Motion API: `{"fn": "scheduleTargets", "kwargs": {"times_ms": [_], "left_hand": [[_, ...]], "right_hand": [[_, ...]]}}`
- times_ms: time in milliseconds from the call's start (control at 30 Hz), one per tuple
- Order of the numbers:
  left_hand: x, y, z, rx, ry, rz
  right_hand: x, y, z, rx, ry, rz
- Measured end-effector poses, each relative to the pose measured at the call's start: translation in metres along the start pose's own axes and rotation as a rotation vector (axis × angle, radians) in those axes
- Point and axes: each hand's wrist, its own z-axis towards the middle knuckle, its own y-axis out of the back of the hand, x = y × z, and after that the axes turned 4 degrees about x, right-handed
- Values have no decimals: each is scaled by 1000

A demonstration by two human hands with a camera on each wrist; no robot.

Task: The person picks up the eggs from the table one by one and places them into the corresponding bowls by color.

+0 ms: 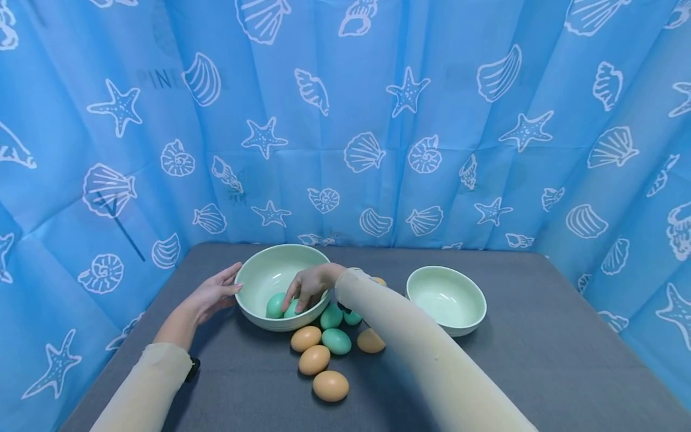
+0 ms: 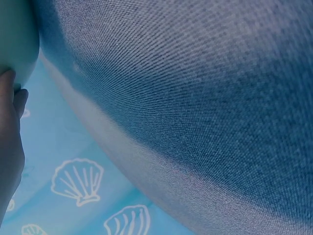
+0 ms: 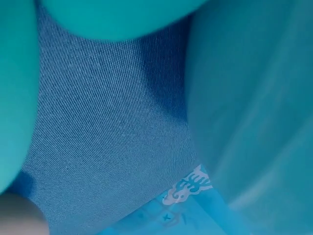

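Observation:
A large pale green bowl (image 1: pixel 254 273) stands on the grey table, left of centre. My left hand (image 1: pixel 216 292) touches the bowl's outer left side with extended fingers; part of this hand (image 2: pixel 10 132) shows in the left wrist view. Reaching in over the bowl's right rim, my right hand (image 1: pixel 309 286) has its fingers and thumb bent around a green egg (image 1: pixel 291 309) low in the bowl. Beside it lies another green egg (image 1: pixel 275 305). Outside the bowl, near my right forearm, are several eggs, among them a green egg (image 1: pixel 336 341) and a brown egg (image 1: pixel 331 386).
To the right stands a smaller pale green bowl (image 1: pixel 445 288), with its near left side behind my right sleeve (image 1: pixel 432 354). A brown egg (image 1: pixel 371 341) lies partly under that sleeve's outline. Behind the table hangs a blue curtain (image 1: pixel 335 120) with white shells.

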Motion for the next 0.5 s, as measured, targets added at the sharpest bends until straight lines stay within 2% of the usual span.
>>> {"fn": "scheduleTargets", "kwargs": {"times_ms": [300,500], "left_hand": [[1,1,0,0,-2,-5],[2,1,1,2,-5,-7]], "right_hand": [[2,-2,-2,-58,-9,-73],[4,-2,-7,-88,-13,-66]]}}
